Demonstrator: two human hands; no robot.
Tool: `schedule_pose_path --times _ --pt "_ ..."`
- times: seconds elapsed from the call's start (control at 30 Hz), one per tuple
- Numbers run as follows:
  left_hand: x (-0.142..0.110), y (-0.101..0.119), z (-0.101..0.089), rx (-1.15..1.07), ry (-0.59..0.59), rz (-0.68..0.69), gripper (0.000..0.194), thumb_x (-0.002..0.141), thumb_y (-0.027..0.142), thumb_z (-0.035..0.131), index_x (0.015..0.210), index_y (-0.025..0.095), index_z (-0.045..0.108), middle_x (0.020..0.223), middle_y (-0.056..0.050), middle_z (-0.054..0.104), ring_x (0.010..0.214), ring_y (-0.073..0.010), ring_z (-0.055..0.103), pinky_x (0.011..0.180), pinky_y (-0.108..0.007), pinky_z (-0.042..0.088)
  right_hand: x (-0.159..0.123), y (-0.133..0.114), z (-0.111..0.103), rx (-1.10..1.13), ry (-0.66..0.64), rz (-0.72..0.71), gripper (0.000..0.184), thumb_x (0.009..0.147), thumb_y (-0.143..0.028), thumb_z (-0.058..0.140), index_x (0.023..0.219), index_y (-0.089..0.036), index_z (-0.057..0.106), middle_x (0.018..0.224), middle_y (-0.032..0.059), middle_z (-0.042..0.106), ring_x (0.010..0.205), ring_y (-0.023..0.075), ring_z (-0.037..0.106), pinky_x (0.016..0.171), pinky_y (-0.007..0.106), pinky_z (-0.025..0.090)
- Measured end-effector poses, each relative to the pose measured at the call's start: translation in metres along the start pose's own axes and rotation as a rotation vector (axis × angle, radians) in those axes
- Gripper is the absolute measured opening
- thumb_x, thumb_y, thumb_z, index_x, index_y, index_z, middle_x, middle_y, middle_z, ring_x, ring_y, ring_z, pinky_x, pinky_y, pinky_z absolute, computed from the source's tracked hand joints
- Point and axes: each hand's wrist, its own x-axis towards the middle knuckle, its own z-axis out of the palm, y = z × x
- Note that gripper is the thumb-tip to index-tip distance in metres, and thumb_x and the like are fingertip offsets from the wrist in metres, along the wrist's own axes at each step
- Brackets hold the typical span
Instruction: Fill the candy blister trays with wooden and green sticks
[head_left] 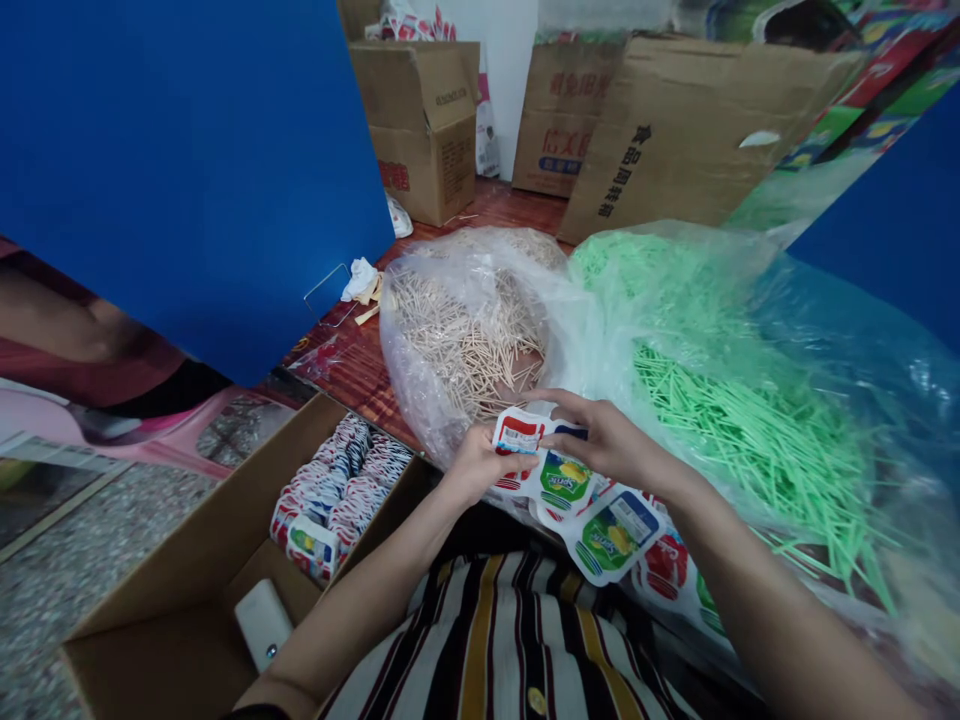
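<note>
Both of my hands meet over a small bundle of printed packets in front of my body. My left hand (476, 465) pinches a red and white packet (517, 430) with a barcode, thumb on top. From the other side, my right hand (611, 440) reaches over with its fingers closed on the packets' upper edge. A green Sprite packet (562, 480) shows between the hands. Just below lies another Sprite packet (615, 535), and red cola packets (664, 568) stick out under my right forearm. What sits beneath my right fingers is partly hidden.
A clear bag of pale sticks (457, 330) and one of green sticks (720, 420) lie on the table (360, 370). Down left, an open carton (165, 580) holds stacked packets (337, 490) and a white phone-like object (262, 620). Cardboard boxes (420, 120) stand behind; another person's arm (60, 310) shows left.
</note>
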Motion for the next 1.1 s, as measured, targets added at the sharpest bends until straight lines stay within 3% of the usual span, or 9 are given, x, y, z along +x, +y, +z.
schedule_pose_path --times 0.17,0.3,0.43,0.63,0.8,0.93,1.1 --pt "0.001 -0.003 -0.002 0.061 -0.041 -0.004 0.031 0.059 0.035 0.081 0.078 0.012 0.073 0.068 -0.003 0.071 0.058 -0.0149 0.063 0.061 -0.028 0.051 -0.002 0.005 -0.002 0.047 0.036 -0.002 0.054 0.083 -0.026 0.06 0.135 -0.025 0.046 0.094 0.0027 0.071 0.082 0.0203 0.067 0.074 0.034 0.054" --pt "0.003 -0.008 0.0 0.124 0.052 0.078 0.027 0.056 0.032 0.083 0.071 0.012 0.072 0.067 -0.002 0.071 0.059 -0.0158 0.063 0.059 -0.027 0.051 -0.003 0.011 -0.001 0.1 0.071 -0.008 0.053 0.083 -0.026 0.06 0.134 -0.026 0.047 0.103 0.0037 0.071 0.091 0.0219 0.067 0.082 0.036 0.053" --pt "0.004 -0.008 0.0 0.083 0.046 0.011 0.03 0.054 0.031 0.084 0.075 0.012 0.072 0.065 -0.002 0.071 0.056 -0.0151 0.063 0.057 -0.028 0.052 -0.004 0.016 -0.001 0.052 0.121 0.006 0.046 0.081 -0.027 0.062 0.127 -0.027 0.055 0.115 0.0039 0.067 0.099 0.0238 0.065 0.087 0.038 0.052" --pt "0.003 -0.009 -0.002 0.019 0.052 0.024 0.031 0.056 0.029 0.083 0.079 0.011 0.072 0.071 -0.004 0.073 0.058 -0.015 0.064 0.059 -0.028 0.053 -0.011 0.022 -0.004 0.139 0.118 0.052 0.048 0.08 -0.033 0.065 0.126 -0.025 0.054 0.108 0.0037 0.07 0.095 0.0218 0.067 0.079 0.033 0.055" --pt "0.003 -0.012 0.001 0.045 0.056 0.043 0.031 0.062 0.035 0.079 0.081 0.011 0.073 0.072 -0.006 0.073 0.058 -0.015 0.064 0.059 -0.029 0.054 -0.016 0.028 -0.006 0.081 0.196 0.06 0.044 0.079 -0.036 0.065 0.12 -0.022 0.059 0.093 0.0029 0.071 0.086 0.0205 0.068 0.074 0.03 0.055" --pt "0.004 -0.012 0.001 0.084 0.107 0.072 0.032 0.059 0.033 0.081 0.08 0.011 0.073 0.075 -0.005 0.073 0.06 -0.0151 0.064 0.06 -0.029 0.055 -0.018 0.031 -0.004 0.025 0.217 0.058 0.043 0.08 -0.037 0.064 0.12 -0.02 0.059 0.085 0.0012 0.071 0.08 0.0187 0.068 0.07 0.027 0.054" --pt "0.004 -0.01 0.002 0.08 0.14 0.129 0.028 0.057 0.029 0.083 0.076 0.012 0.073 0.074 -0.004 0.073 0.062 -0.0151 0.065 0.063 -0.029 0.055 -0.022 0.029 -0.001 -0.089 0.315 0.013 0.036 0.081 -0.037 0.064 0.114 -0.023 0.064 0.094 0.0015 0.073 0.086 0.0198 0.069 0.071 0.026 0.054"
